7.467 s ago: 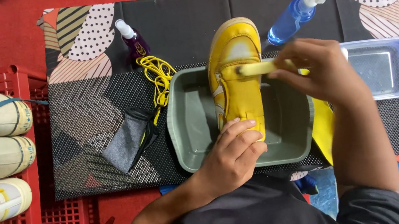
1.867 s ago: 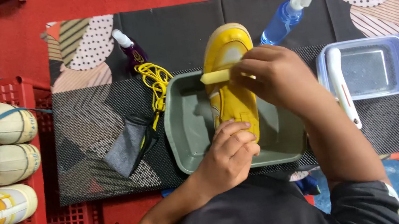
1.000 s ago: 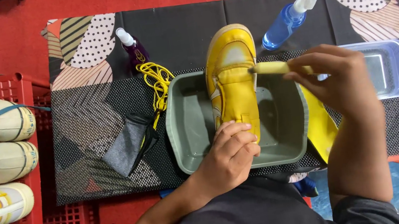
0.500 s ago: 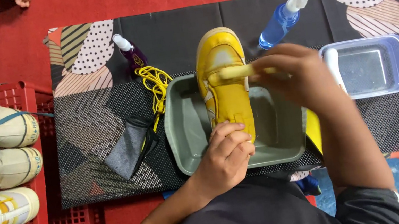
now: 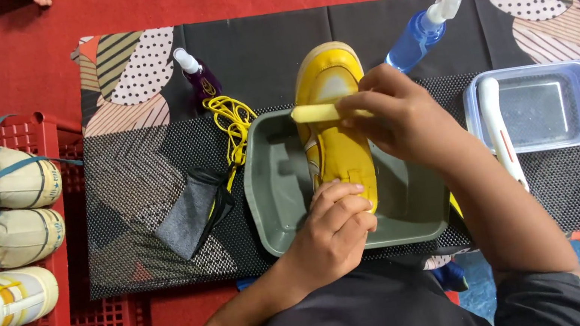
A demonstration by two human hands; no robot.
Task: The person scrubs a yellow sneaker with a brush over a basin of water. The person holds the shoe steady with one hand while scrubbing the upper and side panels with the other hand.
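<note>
Yellow glossy shoe point(image 5: 334, 126) in grey plastic basin point(image 5: 276, 195); left hand point(image 5: 333, 229) grips heel, right hand point(image 5: 398, 121) clasps pale brush point(image 5: 317, 113).

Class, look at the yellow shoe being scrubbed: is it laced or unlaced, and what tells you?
Unlaced. The yellow shoe in the grey basin shows no laces on top, and yellow laces lie loose on the mat beside the basin.
</note>
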